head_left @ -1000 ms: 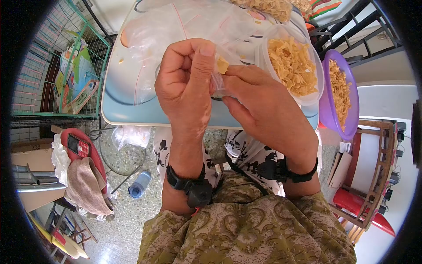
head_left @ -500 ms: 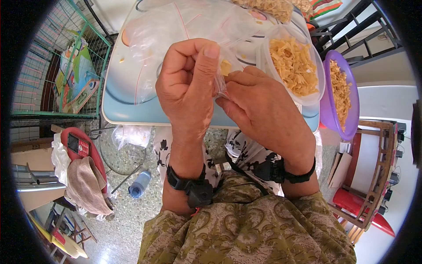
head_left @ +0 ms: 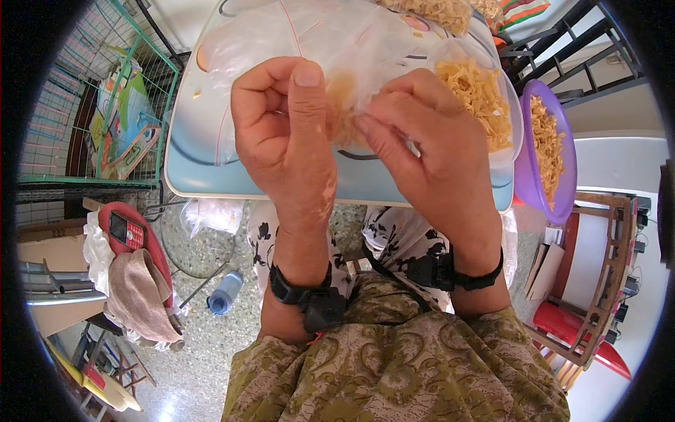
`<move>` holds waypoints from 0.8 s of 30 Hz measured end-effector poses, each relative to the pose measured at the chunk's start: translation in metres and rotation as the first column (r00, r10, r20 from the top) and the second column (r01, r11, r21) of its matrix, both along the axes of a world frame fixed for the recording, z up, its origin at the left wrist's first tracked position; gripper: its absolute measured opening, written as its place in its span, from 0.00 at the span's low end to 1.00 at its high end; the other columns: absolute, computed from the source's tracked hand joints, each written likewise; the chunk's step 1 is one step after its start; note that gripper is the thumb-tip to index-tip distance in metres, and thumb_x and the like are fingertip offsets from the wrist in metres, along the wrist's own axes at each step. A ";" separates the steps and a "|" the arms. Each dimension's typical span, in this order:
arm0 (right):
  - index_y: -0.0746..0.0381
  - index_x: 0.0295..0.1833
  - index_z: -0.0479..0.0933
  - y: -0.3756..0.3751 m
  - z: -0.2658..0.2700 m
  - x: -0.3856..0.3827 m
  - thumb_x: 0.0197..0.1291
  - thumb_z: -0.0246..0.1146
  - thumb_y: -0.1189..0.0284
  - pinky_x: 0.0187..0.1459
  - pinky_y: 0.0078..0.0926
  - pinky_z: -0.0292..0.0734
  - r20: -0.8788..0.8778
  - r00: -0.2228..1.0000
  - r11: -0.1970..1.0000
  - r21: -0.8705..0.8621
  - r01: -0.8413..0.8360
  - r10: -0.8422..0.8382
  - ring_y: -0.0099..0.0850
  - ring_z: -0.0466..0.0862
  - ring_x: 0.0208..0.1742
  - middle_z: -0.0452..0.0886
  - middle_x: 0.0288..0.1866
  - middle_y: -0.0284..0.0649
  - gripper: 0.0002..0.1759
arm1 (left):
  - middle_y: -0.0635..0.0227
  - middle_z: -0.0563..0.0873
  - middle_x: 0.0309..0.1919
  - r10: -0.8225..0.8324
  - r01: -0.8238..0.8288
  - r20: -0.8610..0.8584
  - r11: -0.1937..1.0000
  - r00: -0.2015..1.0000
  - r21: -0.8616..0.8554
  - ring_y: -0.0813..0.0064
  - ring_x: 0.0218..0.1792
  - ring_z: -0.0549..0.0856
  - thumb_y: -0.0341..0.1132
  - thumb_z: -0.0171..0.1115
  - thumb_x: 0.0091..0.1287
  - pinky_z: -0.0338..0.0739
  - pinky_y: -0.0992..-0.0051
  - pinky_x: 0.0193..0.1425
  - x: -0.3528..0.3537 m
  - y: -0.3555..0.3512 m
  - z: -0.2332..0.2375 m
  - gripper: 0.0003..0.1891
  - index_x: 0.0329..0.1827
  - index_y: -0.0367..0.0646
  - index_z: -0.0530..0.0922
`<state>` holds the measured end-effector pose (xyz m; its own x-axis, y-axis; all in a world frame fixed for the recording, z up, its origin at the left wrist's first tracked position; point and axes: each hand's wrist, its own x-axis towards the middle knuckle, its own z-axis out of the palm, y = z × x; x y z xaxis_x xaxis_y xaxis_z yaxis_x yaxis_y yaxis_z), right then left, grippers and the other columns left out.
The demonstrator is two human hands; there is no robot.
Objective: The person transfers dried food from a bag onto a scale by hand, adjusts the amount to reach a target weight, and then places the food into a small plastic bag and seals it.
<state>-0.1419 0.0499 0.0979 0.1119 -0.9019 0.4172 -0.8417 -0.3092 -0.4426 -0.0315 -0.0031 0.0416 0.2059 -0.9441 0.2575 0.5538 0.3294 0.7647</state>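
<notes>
Between my hands is a clear plastic bag point(head_left: 344, 105) with yellowish flat pieces inside, blurred by motion. My left hand point(head_left: 285, 133) is closed at the bag's left side, thumb upward, its grip partly hidden behind the thumb. On the other side my right hand point(head_left: 439, 133) pinches the bag's edge between thumb and fingers. Right behind the right hand, a clear plastic tub point(head_left: 512, 105) holds crinkled yellow flat pieces point(head_left: 471, 88). More clear bags point(head_left: 260, 53) with red zip lines lie spread on the table beyond my hands.
The light blue and white table point(head_left: 190, 176) stands before my knees. Right of it is a purple basin point(head_left: 568, 169) of similar pieces. Filled bags point(head_left: 436, 14) lie at the far edge. A green wire cage point(head_left: 165, 105) stands left; a blue bottle point(head_left: 225, 292) is on the floor.
My hands have moved apart, the left one slightly leftward and the right one upward. The bag between them now shows more of its yellowish contents.
</notes>
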 end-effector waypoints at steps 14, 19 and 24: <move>0.66 0.50 0.82 -0.005 0.003 0.005 0.66 0.63 0.70 0.25 0.12 0.64 0.396 0.893 0.974 0.018 0.226 -0.215 0.12 0.70 0.24 0.77 0.24 0.27 0.13 | 0.71 0.79 0.32 0.226 -0.226 0.138 0.974 0.964 -0.016 0.82 0.32 0.75 0.32 0.63 0.68 0.70 0.83 0.39 0.002 0.003 0.004 0.08 0.44 0.38 0.75; 0.66 0.54 0.80 -0.008 0.003 0.004 0.69 0.60 0.65 0.27 0.13 0.65 0.399 0.901 0.985 0.067 0.157 -0.171 0.13 0.70 0.25 0.77 0.25 0.29 0.17 | 0.73 0.80 0.29 -0.044 0.057 0.244 0.997 0.969 -0.050 0.84 0.28 0.77 0.33 0.61 0.70 0.72 0.84 0.34 0.005 0.011 0.005 0.08 0.44 0.36 0.77; 0.69 0.54 0.79 -0.006 0.013 0.008 0.70 0.58 0.58 0.32 0.15 0.67 0.478 0.870 0.985 0.171 0.039 -0.117 0.16 0.71 0.30 0.77 0.28 0.30 0.23 | 0.74 0.81 0.28 -0.143 0.157 0.176 0.985 0.974 -0.066 0.89 0.28 0.76 0.29 0.66 0.66 0.71 0.89 0.33 0.000 0.010 0.007 0.09 0.46 0.37 0.78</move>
<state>-0.1343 0.0440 0.1111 -0.1426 -0.9553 0.2590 -0.5273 -0.1481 -0.8367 -0.0313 0.0066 0.0484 0.0102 -0.9360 0.3519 0.4660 0.3158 0.8265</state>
